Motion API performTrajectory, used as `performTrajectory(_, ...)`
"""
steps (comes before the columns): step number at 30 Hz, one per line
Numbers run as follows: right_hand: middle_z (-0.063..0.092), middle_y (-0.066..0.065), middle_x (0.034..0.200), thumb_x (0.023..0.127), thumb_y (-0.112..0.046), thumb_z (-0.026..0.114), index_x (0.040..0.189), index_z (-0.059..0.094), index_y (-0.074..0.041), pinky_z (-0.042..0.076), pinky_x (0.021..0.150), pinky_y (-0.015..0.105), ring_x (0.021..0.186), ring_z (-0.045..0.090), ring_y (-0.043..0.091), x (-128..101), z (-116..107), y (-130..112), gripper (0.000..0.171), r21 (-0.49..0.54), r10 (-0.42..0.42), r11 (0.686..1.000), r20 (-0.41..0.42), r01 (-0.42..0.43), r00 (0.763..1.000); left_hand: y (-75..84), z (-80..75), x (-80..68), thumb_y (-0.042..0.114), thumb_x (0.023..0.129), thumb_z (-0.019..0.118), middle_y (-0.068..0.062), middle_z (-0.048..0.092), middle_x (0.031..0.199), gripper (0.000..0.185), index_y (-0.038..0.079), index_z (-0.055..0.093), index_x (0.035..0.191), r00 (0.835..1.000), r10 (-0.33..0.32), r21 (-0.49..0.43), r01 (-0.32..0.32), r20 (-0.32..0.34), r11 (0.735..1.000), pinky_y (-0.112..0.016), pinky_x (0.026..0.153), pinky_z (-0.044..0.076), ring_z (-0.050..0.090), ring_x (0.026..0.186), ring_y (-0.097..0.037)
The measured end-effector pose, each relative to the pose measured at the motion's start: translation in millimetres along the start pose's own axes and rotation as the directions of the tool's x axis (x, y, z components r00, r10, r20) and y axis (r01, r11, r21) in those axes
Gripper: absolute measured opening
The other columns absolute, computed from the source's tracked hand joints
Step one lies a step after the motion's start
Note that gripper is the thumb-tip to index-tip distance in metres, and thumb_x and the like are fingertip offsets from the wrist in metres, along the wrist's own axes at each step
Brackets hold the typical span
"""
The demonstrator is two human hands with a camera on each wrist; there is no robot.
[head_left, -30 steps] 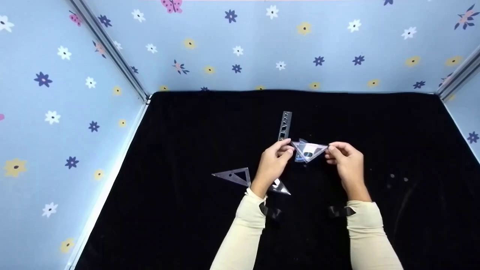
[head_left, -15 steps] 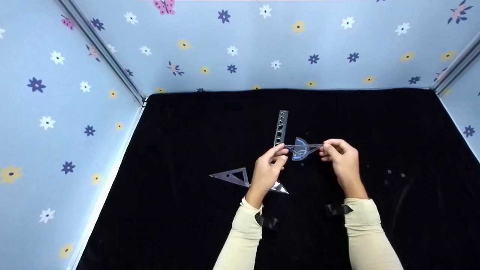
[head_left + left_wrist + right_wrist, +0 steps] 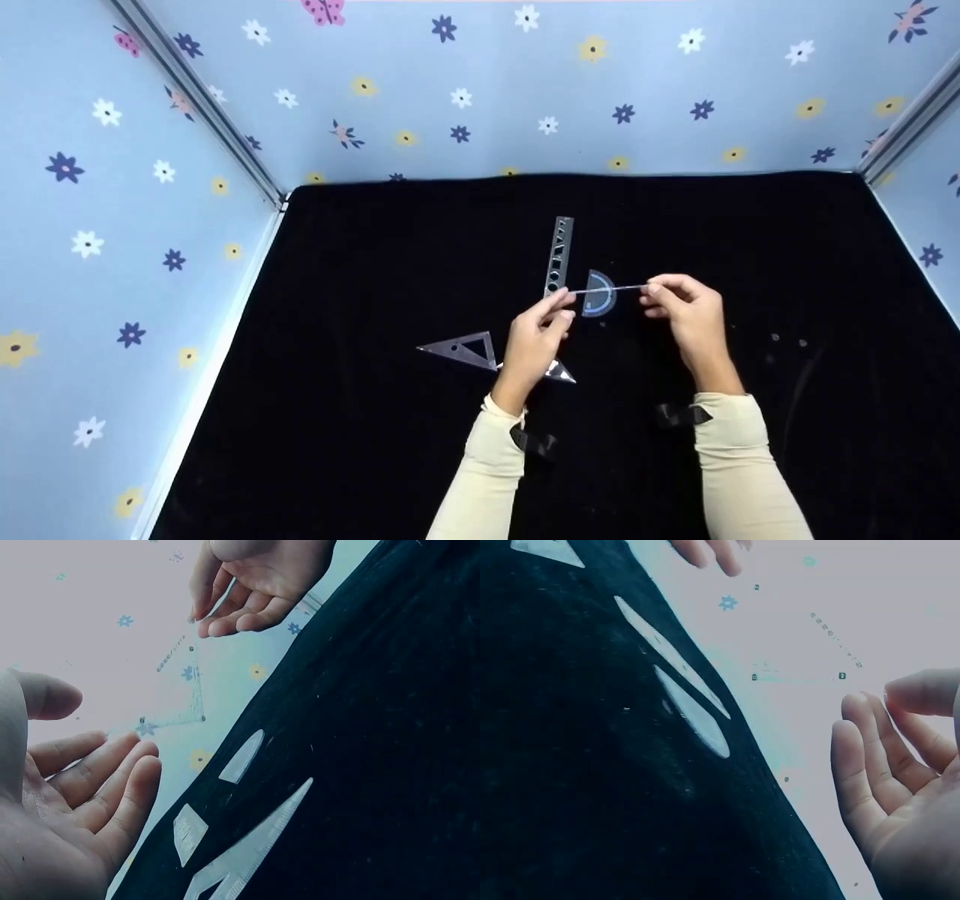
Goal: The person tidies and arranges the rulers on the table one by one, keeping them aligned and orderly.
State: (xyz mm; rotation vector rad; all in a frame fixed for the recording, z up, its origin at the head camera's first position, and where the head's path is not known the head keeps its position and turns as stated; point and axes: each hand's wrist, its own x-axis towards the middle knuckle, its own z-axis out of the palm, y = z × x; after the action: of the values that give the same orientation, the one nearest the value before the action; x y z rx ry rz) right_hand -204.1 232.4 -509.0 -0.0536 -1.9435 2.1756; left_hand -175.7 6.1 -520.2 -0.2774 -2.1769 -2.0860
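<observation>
Clear plastic set square point(image 3: 607, 288) — both hands point(image 3: 536, 337) point(image 3: 686, 311) pinch its ends.

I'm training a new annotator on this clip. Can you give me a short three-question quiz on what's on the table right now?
1. True or false: both hands pinch the clear plastic set square by opposite ends.
2. What lies on the black cloth right beneath it? A) blue-rimmed half-round protractor B) scissors C) pencil
3. Fill in: the clear straight stencil ruler lies nearer the ____ hand.

Key: 1 true: left hand, right hand. 2 A. 3 left.
</observation>
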Motion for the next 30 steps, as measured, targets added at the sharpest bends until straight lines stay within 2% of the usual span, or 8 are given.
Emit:
performTrajectory(6,0.071,0.011,0.082,0.090,0.000,0.072,0.103,0.063,0.022,0.059,0.061,0.030,0.068,0.070,0.017,-3,2,0,0.027,-0.010,0.009,1.000,0.006,-0.009,1.000,-1.1,1.8,1.1,0.003,0.094,0.062,-0.014,0.069,0.124,0.042,-0.004,0.059,0.135,1.000,0.002,0.004,-0.002,-0.012,1.000,-0.030,0.075,0.058,0.071,0.098,-0.022)
performTrajectory(12,0.072,0.012,0.084,0.090,0.000,0.072,0.104,0.063,0.022,0.059,0.062,0.030,0.069,0.071,0.017,-8,1,-2,0.028,-0.048,0.014,0.999,0.000,-0.014,1.000,-2.0,1.8,1.0,-0.002,0.095,0.058,-0.020,0.067,0.123,0.038,-0.008,0.059,0.133,1.000,-0.012,-0.073,0.012,-0.009,0.997,-0.048,0.079,0.057,0.068,0.104,-0.038)
performTrajectory(14,0.072,0.012,0.085,0.090,0.000,0.072,0.105,0.064,0.021,0.059,0.063,0.030,0.070,0.071,0.016,-10,-1,-3,0.027,-0.069,0.031,0.997,0.002,-0.030,1.000,-2.5,1.8,0.9,-0.003,0.096,0.057,-0.022,0.067,0.121,0.036,-0.010,0.059,0.131,1.000,-0.021,-0.088,0.020,-0.014,0.996,-0.050,0.079,0.057,0.068,0.103,-0.039)
performTrajectory(19,0.072,0.022,0.088,0.090,0.006,0.068,0.105,0.065,0.021,0.059,0.063,0.030,0.070,0.071,0.016,-18,-3,-8,0.021,-0.118,0.069,0.991,0.013,-0.067,0.998,-1.9,1.1,1.5,-0.001,0.095,0.060,-0.016,0.073,0.112,0.029,-0.007,0.066,0.123,0.999,-0.039,-0.066,0.037,-0.037,0.997,-0.036,0.076,0.058,0.071,0.096,-0.029)
performTrajectory(23,0.072,0.022,0.087,0.091,0.009,0.066,0.105,0.064,0.021,0.060,0.065,0.031,0.073,0.071,0.017,-23,-5,-9,0.019,-0.157,0.077,0.985,0.048,-0.069,0.996,-3.4,0.5,1.7,0.003,0.095,0.063,-0.008,0.076,0.102,0.022,-0.003,0.071,0.115,0.997,-0.031,-0.041,0.028,-0.070,0.999,-0.029,0.073,0.058,0.071,0.089,-0.021)
performTrajectory(26,0.073,0.017,0.087,0.091,0.006,0.068,0.104,0.066,0.019,0.059,0.066,0.030,0.074,0.071,0.016,-27,-6,-8,0.019,-0.163,0.081,0.984,0.065,-0.070,0.995,-4.8,-0.2,1.2,0.003,0.094,0.065,-0.005,0.076,0.096,0.018,-0.002,0.073,0.109,0.995,-0.016,-0.027,0.013,-0.101,1.000,-0.028,0.074,0.057,0.072,0.085,-0.022)
performTrajectory(30,0.072,0.021,0.089,0.090,0.003,0.071,0.103,0.068,0.017,0.059,0.066,0.030,0.074,0.071,0.016,-32,-8,-3,0.019,-0.165,0.066,0.985,0.066,-0.054,0.996,-5.1,-0.5,0.5,0.001,0.092,0.066,-0.005,0.077,0.090,0.014,-0.004,0.074,0.103,0.992,0.007,-0.036,-0.011,-0.130,0.999,-0.030,0.077,0.058,0.073,0.085,-0.028)
